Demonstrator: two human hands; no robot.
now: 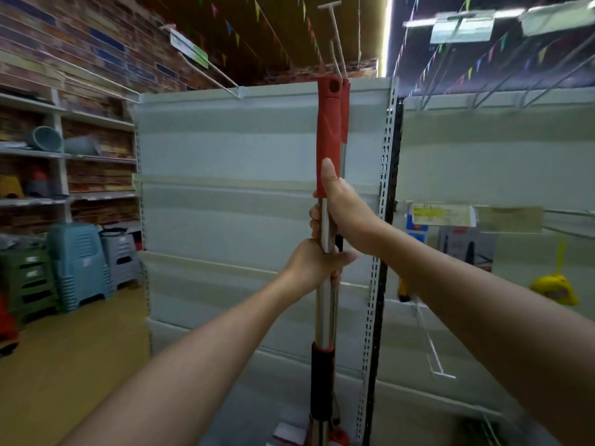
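Far to the left of the fingers, wall shelves carry grey buckets [48, 140], and stacked plastic stools [77, 259] stand on the floor below them. Closer in, the bare back panel [241, 156] of a shop shelf fills the space behind the hands.

The left hand [317, 265] grips the pole [325, 310] from the left, its fingers [335, 280] wrapped tight round the steel tube. Just above and touching it, the right hand [341, 207] clamps the same tube. Its fingers [315, 220] curl round from the far side and the thumb lies up along the red grip [329, 130].

The pole stands upright between the arms, a shiny metal tube with a black-and-red collar [322, 381] well below the fingers. Its long red moulded grip above them ends in a hang hole [335, 86]. A second, similar red-topped pole [345, 107] stands just behind it; the foot of each is hard to make out.

Well above the fingers, a T-ended hook [336, 37] juts out over the shelf top. The step in hand looks like hanging the pole for display. The next move would call for lifting it straight up with both hands, lining the hole up with the hook's tip and sliding it on without knocking the pole behind.

To the right of the fingers hang a price label [442, 214] and, farther off, a yellow item [555, 289].
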